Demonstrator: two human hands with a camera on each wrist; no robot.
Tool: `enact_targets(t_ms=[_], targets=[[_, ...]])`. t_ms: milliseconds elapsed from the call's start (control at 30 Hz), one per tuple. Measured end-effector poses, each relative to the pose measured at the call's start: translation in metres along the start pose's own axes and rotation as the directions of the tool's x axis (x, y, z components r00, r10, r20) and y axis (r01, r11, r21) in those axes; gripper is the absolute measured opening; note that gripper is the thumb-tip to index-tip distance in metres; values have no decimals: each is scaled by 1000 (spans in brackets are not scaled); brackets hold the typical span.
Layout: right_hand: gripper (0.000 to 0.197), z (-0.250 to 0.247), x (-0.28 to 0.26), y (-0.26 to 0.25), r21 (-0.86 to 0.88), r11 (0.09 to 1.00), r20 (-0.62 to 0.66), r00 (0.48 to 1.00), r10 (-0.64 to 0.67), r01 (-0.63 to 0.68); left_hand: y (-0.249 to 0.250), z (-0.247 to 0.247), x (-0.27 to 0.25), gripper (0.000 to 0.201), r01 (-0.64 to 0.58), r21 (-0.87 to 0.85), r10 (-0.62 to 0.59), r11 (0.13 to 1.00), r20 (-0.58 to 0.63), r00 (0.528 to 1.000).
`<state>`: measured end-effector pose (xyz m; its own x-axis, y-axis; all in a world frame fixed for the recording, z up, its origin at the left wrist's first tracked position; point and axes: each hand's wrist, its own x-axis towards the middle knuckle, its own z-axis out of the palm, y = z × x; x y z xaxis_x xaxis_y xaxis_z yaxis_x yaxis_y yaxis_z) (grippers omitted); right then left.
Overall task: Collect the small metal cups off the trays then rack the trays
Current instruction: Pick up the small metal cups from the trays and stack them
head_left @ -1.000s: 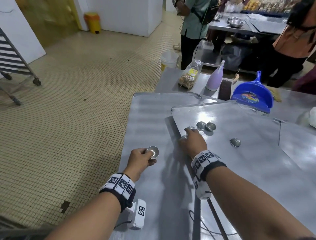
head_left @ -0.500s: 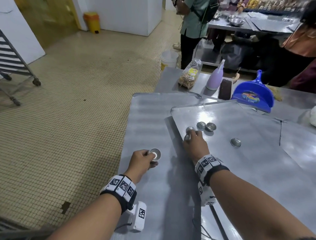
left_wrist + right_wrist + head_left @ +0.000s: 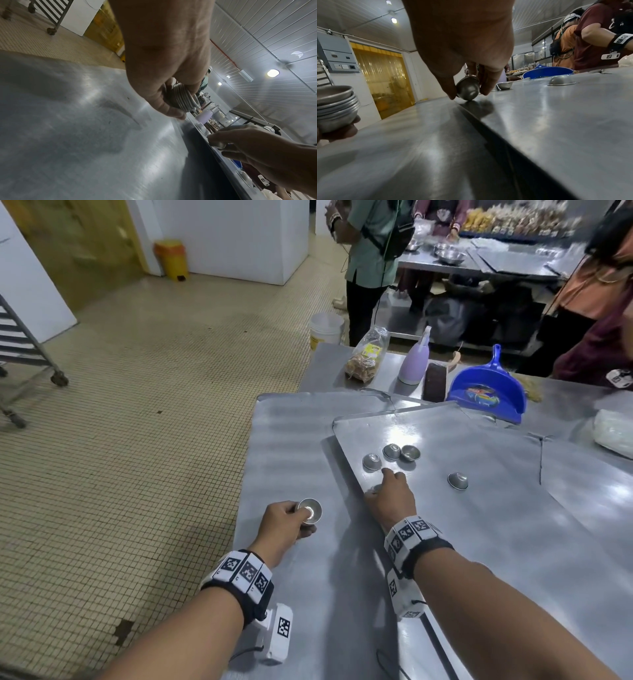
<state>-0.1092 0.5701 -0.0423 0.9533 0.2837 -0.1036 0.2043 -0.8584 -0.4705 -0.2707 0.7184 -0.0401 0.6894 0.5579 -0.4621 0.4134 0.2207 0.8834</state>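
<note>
My left hand (image 3: 291, 520) grips a stack of several nested metal cups (image 3: 310, 510) (image 3: 182, 99) (image 3: 335, 106) just above the lower tray (image 3: 291, 440). My right hand (image 3: 388, 496) is at the left edge of the upper tray (image 3: 513, 508) and pinches one small metal cup (image 3: 468, 88), tilted on its side and touching the tray. Three more cups lie on that tray beyond my fingers: one upside down (image 3: 372, 461), one beside it (image 3: 391, 451), and one upright (image 3: 410, 452). Another upside-down cup (image 3: 458, 480) (image 3: 560, 81) sits to the right.
At the table's far end stand a blue dustpan (image 3: 488, 392), a lilac spray bottle (image 3: 414, 362), a dark block (image 3: 435, 381) and a bag of snacks (image 3: 364, 356). A wheeled tray rack (image 3: 20, 344) stands on the tiled floor at left. People work beyond the table.
My right hand has drawn back toward the tray's left edge with one cup pinched, uncovering the upside-down cup it was next to. The left hand has stayed in place with its stack.
</note>
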Motion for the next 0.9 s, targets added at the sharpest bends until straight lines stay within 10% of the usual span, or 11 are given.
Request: enact_targets(t_ms=[333,700,900], targets=[[26,-3,-14,22,11,996,119,989,82,-84,-4,2,-12,13,-32,-27,33,999,38,999],[36,-9,-79,-18,401,878,4,958,-287,261,15,1,-5,13,-167,99,169,981,-7,986],[51,-33,-82,-31,495,835,-112,971,-212,239,46,34,-10,25,-274,7,271,962,105,957]])
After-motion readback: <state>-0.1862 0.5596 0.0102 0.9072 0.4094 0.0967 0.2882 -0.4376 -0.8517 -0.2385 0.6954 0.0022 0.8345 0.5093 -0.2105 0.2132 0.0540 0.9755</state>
